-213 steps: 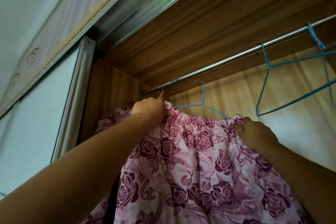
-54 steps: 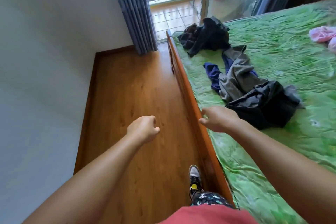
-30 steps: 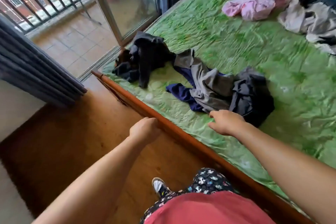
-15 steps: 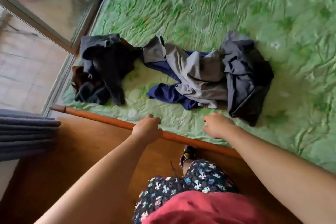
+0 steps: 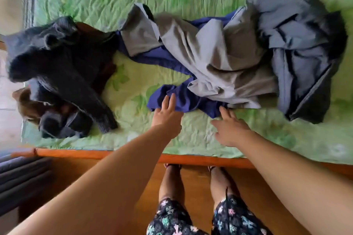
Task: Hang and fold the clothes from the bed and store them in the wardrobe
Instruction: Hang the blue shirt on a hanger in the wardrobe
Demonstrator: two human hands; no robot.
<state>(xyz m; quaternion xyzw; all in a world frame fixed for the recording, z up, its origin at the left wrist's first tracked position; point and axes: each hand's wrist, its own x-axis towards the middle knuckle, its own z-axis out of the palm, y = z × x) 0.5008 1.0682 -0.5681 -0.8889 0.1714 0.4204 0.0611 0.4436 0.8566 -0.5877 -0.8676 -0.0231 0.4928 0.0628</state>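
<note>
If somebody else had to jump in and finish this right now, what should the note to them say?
Left hand: open, fingers touching the near edge of the navy garment, not gripping yet.
Right hand: open, just short of the same garment, holding nothing.
On the green bed cover: a grey garment lies over the navy one, a dark slate garment is at the right, and a black and brown heap at the left.
Done: nothing from this pile is lifted or folded.
Left: pick up the navy garment, likely freeing it from under the grey one, then hang or fold every piece and store it in the wardrobe, which is out of view.
</note>
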